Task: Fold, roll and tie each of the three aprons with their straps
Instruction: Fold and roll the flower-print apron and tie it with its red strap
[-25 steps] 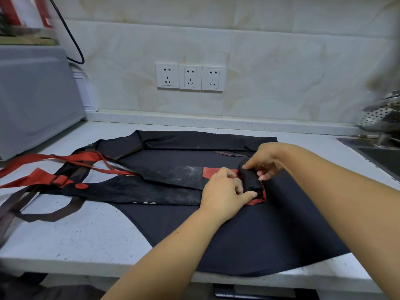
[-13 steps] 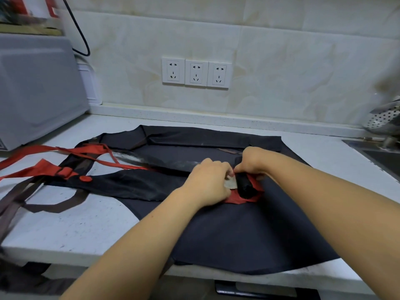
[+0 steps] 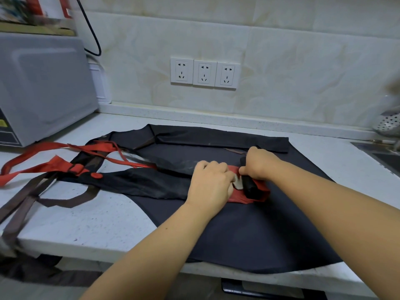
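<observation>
Black aprons lie stacked on the white counter. The top one is folded into a long strip with red lining and a red button. Its right end is wound into a small tight black roll over red fabric. My right hand grips the far end of that roll. My left hand presses the strip just left of the roll, fingers curled onto the fabric beside a small pale patch. Red straps and brown straps trail off to the left. A larger black apron lies spread beneath.
A grey microwave stands at the back left with a black cable above it. Three wall sockets sit on the tiled wall. A sink edge and a perforated metal strainer are at the far right. Brown straps hang over the counter's front left edge.
The roll has grown slightly and moved left along the strip as both hands wound it. The view has shifted closer and lower over the counter.
</observation>
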### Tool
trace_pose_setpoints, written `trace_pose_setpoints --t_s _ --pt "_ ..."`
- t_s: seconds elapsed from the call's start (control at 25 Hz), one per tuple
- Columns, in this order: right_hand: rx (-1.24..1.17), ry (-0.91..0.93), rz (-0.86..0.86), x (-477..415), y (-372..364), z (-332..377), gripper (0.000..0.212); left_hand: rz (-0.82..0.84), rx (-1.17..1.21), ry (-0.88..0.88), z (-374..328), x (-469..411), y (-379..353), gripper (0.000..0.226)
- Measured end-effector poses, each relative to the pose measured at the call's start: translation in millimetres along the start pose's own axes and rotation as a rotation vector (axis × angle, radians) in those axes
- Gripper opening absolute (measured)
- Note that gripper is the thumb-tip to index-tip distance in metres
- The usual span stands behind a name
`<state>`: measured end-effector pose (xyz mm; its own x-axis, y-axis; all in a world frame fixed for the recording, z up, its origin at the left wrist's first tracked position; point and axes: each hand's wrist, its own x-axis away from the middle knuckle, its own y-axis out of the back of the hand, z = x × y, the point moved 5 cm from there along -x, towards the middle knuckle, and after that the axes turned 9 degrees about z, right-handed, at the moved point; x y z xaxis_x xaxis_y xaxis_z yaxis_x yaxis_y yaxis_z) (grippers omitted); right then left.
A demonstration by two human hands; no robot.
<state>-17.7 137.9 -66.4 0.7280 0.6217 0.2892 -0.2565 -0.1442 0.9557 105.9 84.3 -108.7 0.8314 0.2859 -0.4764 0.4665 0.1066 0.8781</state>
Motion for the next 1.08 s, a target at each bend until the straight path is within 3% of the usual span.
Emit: trace_pose_setpoints --t_s 0.16,0.36,0.44,0.56,0.64,0.8,0.96,1.08 --pt "0.037 0.025 -0.053 2.3 2.0 6.1 0.049 0.02 0.203 0.033 -1.8 5.3 4.4 0.004" --pt "0.111 0.055 -0.032 6.2 0.8 17.1 0.031 0.194 0.475 0.335 -1.5 6.7 10.3 0.062" --pt "-0.058 0.087 0.072 5.0 7.0 12.2 0.02 0.256 0.458 0.386 -5.4 2.1 7.3 0.071" --pt "-0.598 0.108 0.335 -4.4 13.7 -4.3 0.015 0.307 0.491 0.409 1.4 -2.0 1.7 0.061" --pt "-0.719 0.1 0.423 -7.0 11.5 -20.2 0.008 0.305 0.483 0.371 2.6 1.6 -1.1 0.055" --pt "-0.708 0.021 0.473 -11.3 -2.0 -29.2 0.032 0.243 0.493 0.286 3.4 8.4 1.9 0.056" --pt "-0.685 0.084 0.399 -6.9 -4.0 -4.5 0.023 0.242 0.663 0.368 5.9 11.4 5.6 0.078" --pt "-0.478 0.132 0.243 -5.8 0.2 18.9 0.028 0.132 0.742 0.486 15.2 13.2 5.6 0.055"
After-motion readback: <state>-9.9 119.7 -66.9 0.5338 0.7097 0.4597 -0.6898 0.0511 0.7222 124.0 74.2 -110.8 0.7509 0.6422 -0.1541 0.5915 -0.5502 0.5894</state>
